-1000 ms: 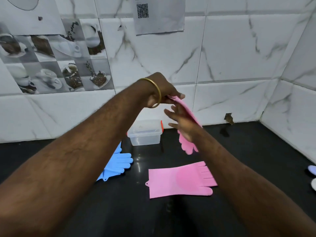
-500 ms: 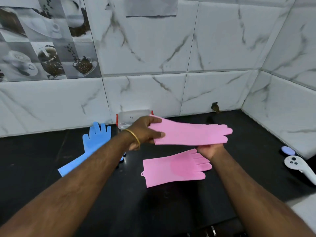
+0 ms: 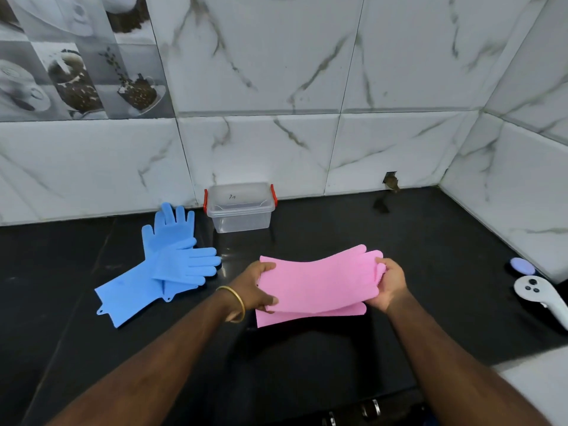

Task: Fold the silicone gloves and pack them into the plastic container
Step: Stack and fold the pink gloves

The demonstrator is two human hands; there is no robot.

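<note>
I hold a pink silicone glove stretched level between both hands, just above a second pink glove that lies flat on the black counter. My left hand grips the cuff end. My right hand pinches the finger end. Two blue gloves lie crossed on the counter to the left. A clear plastic container with red clips stands open against the back wall, beyond the gloves.
White marble-tiled walls close the counter at the back and right. A white controller and a lilac round object lie at the right edge. A dark bit sits at the wall's base.
The held pink glove came down from in front of the wall to just over the flat pink glove. My right hand moved from under it to gripping its fingers. The view tilted down.
</note>
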